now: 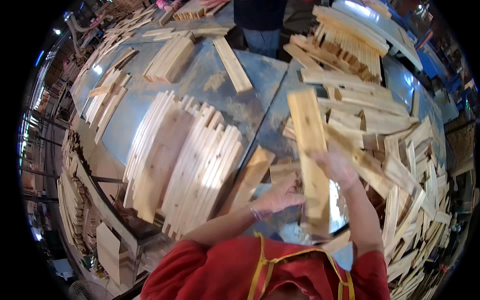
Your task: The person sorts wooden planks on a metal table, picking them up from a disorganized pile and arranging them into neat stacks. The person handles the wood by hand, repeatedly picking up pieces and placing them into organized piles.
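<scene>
Head view shows a long pale board [310, 132] upright in the picture, in front of the person's red-sleeved body, its near end close to the chest and its far end over the table [232, 107]. The right hand [336, 164] is closed on the board's right edge, fingers curled over its face, somewhat blurred. The left hand [281, 197] is at the opposite edge, nearer the body, its fingers partly bent and fingertips at the wood; I cannot tell whether it grips or only steadies it. To the left of the left hand, a short plank [250, 172] lies at a slant, and beyond it is a large stack of boards [200, 167] set closely side by side. Right of the right hand, loose boards [407, 200] lie jumbled at many angles. Farther off, a single plank [233, 65] rests on the blue-grey tabletop near a smaller bundle [170, 59], and another person [260, 25] in dark clothing stands at the far edge.
</scene>
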Available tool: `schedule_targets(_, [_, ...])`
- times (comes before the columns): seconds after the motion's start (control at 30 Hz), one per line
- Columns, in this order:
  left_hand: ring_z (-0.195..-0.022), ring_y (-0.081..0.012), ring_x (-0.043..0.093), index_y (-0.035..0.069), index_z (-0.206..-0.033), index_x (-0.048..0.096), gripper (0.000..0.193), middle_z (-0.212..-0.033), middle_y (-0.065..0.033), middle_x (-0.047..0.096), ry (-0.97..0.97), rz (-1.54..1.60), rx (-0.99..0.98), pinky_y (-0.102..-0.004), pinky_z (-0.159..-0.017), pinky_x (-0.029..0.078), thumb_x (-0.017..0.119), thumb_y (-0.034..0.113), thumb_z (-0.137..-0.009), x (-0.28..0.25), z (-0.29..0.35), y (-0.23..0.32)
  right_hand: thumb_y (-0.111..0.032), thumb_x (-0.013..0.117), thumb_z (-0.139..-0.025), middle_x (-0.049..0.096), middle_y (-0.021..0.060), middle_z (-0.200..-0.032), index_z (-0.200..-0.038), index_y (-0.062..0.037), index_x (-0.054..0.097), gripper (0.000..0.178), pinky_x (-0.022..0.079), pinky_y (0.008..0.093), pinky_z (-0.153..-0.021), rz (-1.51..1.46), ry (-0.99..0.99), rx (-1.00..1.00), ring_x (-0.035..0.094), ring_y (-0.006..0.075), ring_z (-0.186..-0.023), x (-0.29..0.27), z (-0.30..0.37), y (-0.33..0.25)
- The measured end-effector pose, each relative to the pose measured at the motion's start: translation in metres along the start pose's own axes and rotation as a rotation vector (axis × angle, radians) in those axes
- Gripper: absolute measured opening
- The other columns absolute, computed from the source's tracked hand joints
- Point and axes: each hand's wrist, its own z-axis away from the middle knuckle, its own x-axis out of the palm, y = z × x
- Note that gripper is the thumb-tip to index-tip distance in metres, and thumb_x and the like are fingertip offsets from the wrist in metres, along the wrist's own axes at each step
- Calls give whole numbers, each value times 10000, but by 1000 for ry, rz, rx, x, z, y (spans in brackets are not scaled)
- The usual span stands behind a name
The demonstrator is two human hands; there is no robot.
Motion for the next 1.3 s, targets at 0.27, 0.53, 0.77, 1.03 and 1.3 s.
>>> schedule_targets(0.27, [-976, -157, 655, 13, -1369, 575, 525, -1104, -50, 698, 479, -408, 20, -358, -864, 533, 751, 163, -897, -21, 81, -41, -523, 789, -841, 318, 165, -1714, -1680, -190, 250, 1051, 314, 541, -1248, 691, -87, 562, 401, 417, -1519, -6, 14, 77])
schedule_targets(0.53, [-860, -332, 718, 48, -1064, 660, 342, -947, -163, 724, 765, -867, -224, -454, -781, 556, 726, 340, -899, -8, 138, -90, -244, 810, -880, 635, 105, -876, -1532, -12, 437, 787, 573, 323, -588, -677, -92, 688, 557, 177, -609, -13, 53, 54])
schedule_targets(0.77, [-1090, -461, 667, -73, -1376, 537, 732, -1404, -305, 559, 311, -1302, -83, -460, -981, 568, 729, 372, -828, 29, 117, -99, -280, 816, -872, 706, 165, -1155, -1473, 30, 468, 760, 532, 352, -956, -791, 137, 575, 653, 238, -1060, 208, 104, -31])
schedule_targets(1.03, [-1423, -357, 465, 47, -1419, 553, 576, -1468, -117, 532, 294, -2086, 142, -561, -1181, 371, 647, 202, -872, -100, 242, -127, -123, 807, -828, 689, 134, -1029, -1226, 31, 579, 483, 558, 408, -800, -840, 261, 889, 666, 253, -902, 231, 91, -63])
schedule_targets(1.3, [-1437, -368, 447, 74, -1476, 544, 614, -1513, -122, 532, 649, -1742, 140, -532, -1232, 284, 599, 218, -881, -129, 266, -100, -266, 830, -854, 701, 209, -1116, -1401, 48, 522, 702, 551, 381, -824, -645, 138, 624, 672, 268, -939, 333, 63, -84])
